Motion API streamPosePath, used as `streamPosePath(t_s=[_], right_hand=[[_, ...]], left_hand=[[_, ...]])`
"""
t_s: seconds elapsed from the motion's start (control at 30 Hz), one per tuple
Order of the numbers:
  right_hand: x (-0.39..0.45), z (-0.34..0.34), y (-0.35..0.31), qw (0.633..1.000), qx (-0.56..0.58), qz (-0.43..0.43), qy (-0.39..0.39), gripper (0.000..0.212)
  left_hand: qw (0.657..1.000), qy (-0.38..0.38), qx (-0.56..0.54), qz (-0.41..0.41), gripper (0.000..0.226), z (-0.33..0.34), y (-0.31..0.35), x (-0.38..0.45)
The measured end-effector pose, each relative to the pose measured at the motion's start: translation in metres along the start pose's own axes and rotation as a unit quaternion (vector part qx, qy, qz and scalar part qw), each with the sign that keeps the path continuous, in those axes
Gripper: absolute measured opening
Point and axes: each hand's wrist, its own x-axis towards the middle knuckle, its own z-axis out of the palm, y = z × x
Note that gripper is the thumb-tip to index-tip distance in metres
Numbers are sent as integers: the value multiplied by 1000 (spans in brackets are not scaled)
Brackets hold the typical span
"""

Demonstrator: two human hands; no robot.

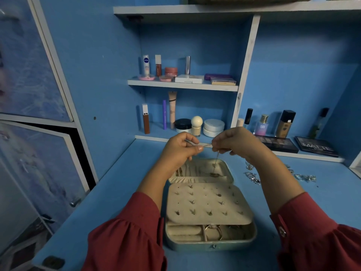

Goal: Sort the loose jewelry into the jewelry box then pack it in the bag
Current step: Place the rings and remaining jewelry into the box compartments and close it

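Jewelry box (210, 246), open; left hand (180, 148) and right hand (233, 142) pinch chain (216, 159): lower slowly, avoiding tangles.

Home vanity nook w/ blue shelves (182, 85) of cosmetics (146, 64).

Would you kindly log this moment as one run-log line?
left hand: pinches necklace | right hand: pinches necklace | pendant: hangs into jewelry box lid | loose jewelry: on desk
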Motion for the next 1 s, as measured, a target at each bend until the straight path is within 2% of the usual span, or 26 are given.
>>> streamPosePath(t_s=[0.07, 0.17, 0.27, 0.33, 0.4, 0.53, 0.63, 0.77, 0.87, 1.0], right_hand=[[2, -3, 2, 999, -35, 7, 35, 4], [8, 0, 10, 989, -139, 41, 33, 11], [12, 10, 15, 975, -213, 59, 8, 13], [11, 17, 14, 968, -246, 45, -1, 11], [10, 22, 14, 963, -269, 24, 7, 19], [11, 26, 16, 970, -240, -21, 17, 18], [9, 23, 11, 993, -116, -30, 12, 10], [9, 18, 6, 999, 1, -36, 19, 11], [10, 15, 10, 997, -39, -43, 40, 14], [15, 18, 20, 978, -202, -36, 27, 28]], left_hand=[[1000, 2, -6, 1, 11, -1, 1, -1], [1000, 3, 3, 8, 14, 0, 3, -1], [997, 7, 73, 24, 21, 3, -4, 1], [990, 9, 134, 42, 26, 7, -9, 2], [983, 8, 176, 56, 28, 10, -11, 3], [979, -22, 195, 53, 26, 11, -11, 4], [982, -61, 178, 28, 32, 12, -10, 3], [983, -88, 157, 28, 30, 15, -11, 2], [982, -68, 174, 23, 32, 15, -14, 4], [973, -10, 229, 21, 28, 13, -19, 8]])
